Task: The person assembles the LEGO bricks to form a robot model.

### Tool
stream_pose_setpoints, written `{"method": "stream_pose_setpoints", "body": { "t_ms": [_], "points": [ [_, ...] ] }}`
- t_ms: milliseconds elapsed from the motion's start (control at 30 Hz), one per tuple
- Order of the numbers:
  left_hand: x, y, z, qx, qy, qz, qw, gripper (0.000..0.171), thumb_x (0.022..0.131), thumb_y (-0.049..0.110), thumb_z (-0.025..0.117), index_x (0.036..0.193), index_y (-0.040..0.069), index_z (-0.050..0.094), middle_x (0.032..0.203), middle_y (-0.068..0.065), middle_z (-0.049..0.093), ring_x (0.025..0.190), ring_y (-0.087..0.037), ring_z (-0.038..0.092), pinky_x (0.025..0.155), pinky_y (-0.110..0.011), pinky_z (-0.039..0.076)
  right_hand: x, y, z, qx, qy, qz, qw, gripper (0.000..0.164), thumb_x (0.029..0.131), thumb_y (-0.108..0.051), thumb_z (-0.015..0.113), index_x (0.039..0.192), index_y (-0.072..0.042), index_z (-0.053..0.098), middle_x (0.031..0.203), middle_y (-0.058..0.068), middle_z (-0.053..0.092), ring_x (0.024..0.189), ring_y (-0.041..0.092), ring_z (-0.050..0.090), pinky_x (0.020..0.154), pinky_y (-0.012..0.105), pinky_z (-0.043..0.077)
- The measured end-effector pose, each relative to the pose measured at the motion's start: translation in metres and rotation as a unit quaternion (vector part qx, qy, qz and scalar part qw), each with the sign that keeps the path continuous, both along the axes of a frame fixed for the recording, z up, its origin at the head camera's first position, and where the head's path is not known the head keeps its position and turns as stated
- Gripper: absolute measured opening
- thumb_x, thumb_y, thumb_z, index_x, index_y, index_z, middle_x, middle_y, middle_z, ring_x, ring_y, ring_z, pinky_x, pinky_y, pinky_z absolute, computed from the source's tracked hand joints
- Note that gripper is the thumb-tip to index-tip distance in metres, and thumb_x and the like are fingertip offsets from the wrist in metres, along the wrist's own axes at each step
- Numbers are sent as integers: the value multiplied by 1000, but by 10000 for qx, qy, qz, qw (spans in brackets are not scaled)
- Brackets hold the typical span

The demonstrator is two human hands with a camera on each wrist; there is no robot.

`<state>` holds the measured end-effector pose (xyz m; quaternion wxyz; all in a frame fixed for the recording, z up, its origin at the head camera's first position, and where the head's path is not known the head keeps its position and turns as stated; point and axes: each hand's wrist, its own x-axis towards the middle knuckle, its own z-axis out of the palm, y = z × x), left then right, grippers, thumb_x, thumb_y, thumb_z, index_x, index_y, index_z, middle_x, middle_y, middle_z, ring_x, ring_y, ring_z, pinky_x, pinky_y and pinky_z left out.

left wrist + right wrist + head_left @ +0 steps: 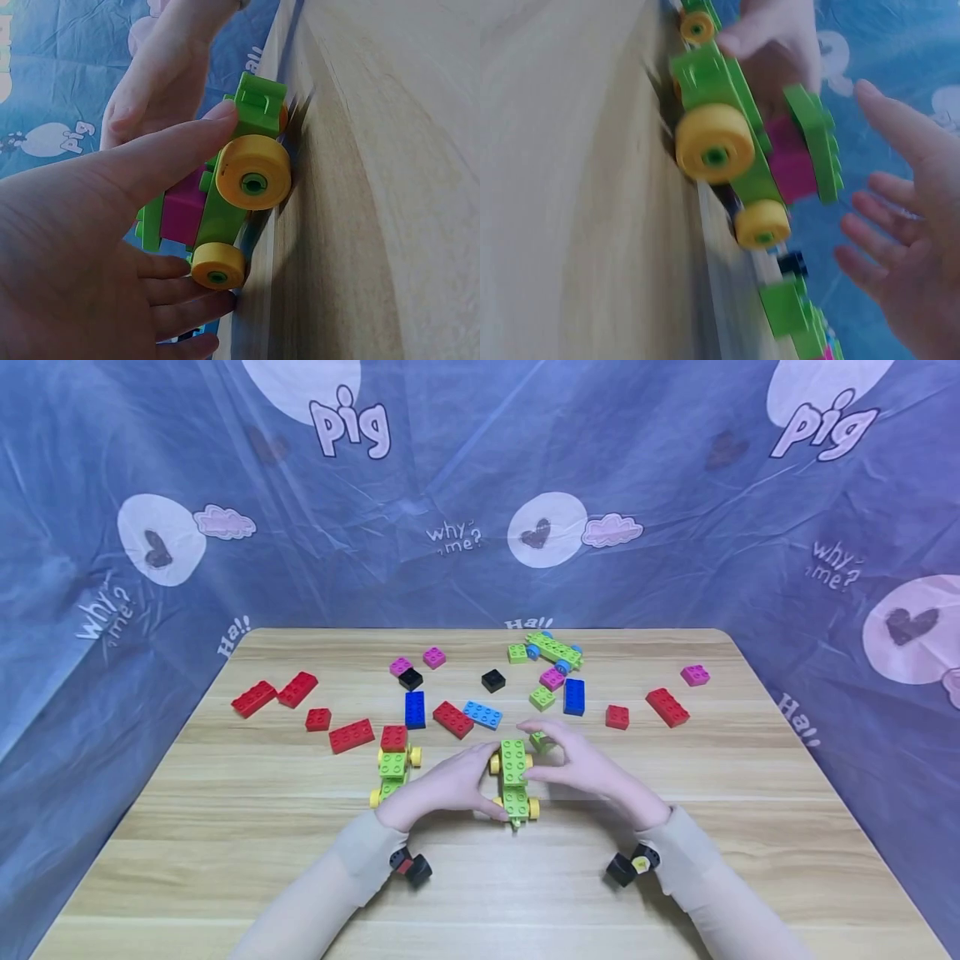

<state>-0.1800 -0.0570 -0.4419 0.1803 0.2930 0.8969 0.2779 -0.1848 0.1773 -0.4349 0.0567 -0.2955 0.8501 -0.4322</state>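
Observation:
A lime green toy car (514,768) with yellow wheels stands on the table between my hands. Magenta bricks (789,161) sit on its base, topped by a lime green brick (817,142). My left hand (450,785) holds the car from the left, thumb on its rear end and fingers by a front wheel (217,266). On the other side my right hand (581,766) is spread beside the car and holds nothing. Under its fingers a lime green brick (538,741) is partly hidden. Left of my left hand is another yellow-wheeled car (393,765), carrying a red brick (394,737).
Loose red, blue, black, magenta and green bricks lie across the far half of the table (525,902), among them a light blue brick (482,714). A green car base with blue wheels (553,650) rests at the back. Printed cloth (480,585) hangs behind.

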Motion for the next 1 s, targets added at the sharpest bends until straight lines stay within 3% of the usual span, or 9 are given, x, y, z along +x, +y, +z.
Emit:
{"method": "stream_pose_setpoints", "body": {
  "t_ms": [300,500,700,767,933,1000],
  "points": [
    [-2,-1,5,98,22,301,9995,116,66,52,83,151,1,24,154,-16,32,140,-33,34,114,-45,31,-11,39,-8,-320,478,-622,9964,43,85,-9,72,124,1,59,124,15,62,114,25,57,98,46,47],
    [-3,-1,10,643,59,321,9974,107,70,47,83,151,6,26,153,-14,35,139,-31,37,113,-49,31,-16,66,-12,-194,670,-1323,9888,32,86,-6,70,117,-1,64,118,15,65,108,6,55,95,38,49],
    [-3,0,9,1049,209,146,9942,100,73,41,83,150,8,29,154,-15,33,139,-29,37,115,-52,26,-23,88,-14,-78,1078,-2090,9719,29,82,-1,72,111,1,66,105,18,69,93,25,62,80,28,50],
    [-3,0,7,1093,270,138,9935,98,73,40,82,150,8,30,154,-15,33,140,-30,33,115,-53,25,-26,95,-16,-87,1137,-2298,9665,29,82,-1,72,111,2,66,105,20,69,93,20,62,79,20,48],
    [-4,1,5,1045,309,220,9938,94,75,41,81,149,7,33,150,-12,40,137,-29,40,114,-52,27,-32,109,-20,45,748,-2462,9663,35,85,-4,70,118,4,62,120,25,61,108,30,59,94,41,50],
    [-3,1,5,1007,274,274,9942,92,75,41,81,148,7,35,146,-12,45,134,-28,44,114,-52,27,-33,113,-21,166,519,-2412,9689,41,86,-5,70,124,4,58,124,28,57,110,45,58,93,56,47]
  ]
}}
